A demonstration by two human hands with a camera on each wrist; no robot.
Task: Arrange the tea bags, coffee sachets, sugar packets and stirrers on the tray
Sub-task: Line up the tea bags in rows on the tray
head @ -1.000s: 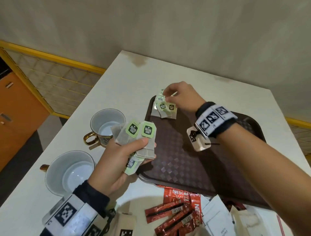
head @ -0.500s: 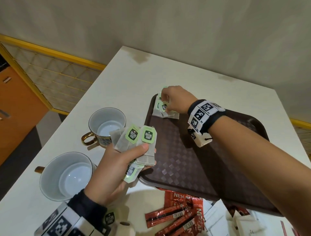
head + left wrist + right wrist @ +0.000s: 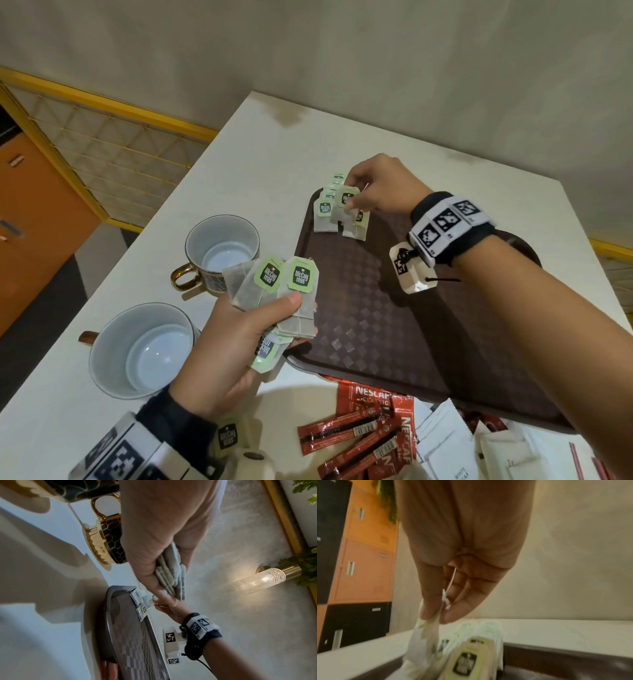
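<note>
A dark brown tray (image 3: 383, 329) lies on the white table. At its far left corner lie several tea bags (image 3: 325, 214) with green tags. My right hand (image 3: 356, 198) pinches one tea bag (image 3: 347, 202) by its top, just above that pile; the right wrist view shows the tea bag (image 3: 421, 642) hanging from thumb and forefinger. My left hand (image 3: 274, 322) grips a fan of several tea bags (image 3: 284, 291) beside the tray's left edge, and the same bunch (image 3: 171, 577) shows in the left wrist view. Red coffee sachets (image 3: 356, 435) and white sugar packets (image 3: 448, 445) lie in front of the tray.
Two empty cups stand left of the tray: a gold-handled cup (image 3: 219, 253) and a larger cup (image 3: 140, 349) nearer me. A loose tea bag (image 3: 227, 435) lies by my left wrist. Red stirrers (image 3: 579, 462) show at the bottom right. Table edges lie left and far.
My right hand has lifted a little from the pile at the tray corner, with one tea bag pinched in it. My left hand has stayed put with its bunch.
</note>
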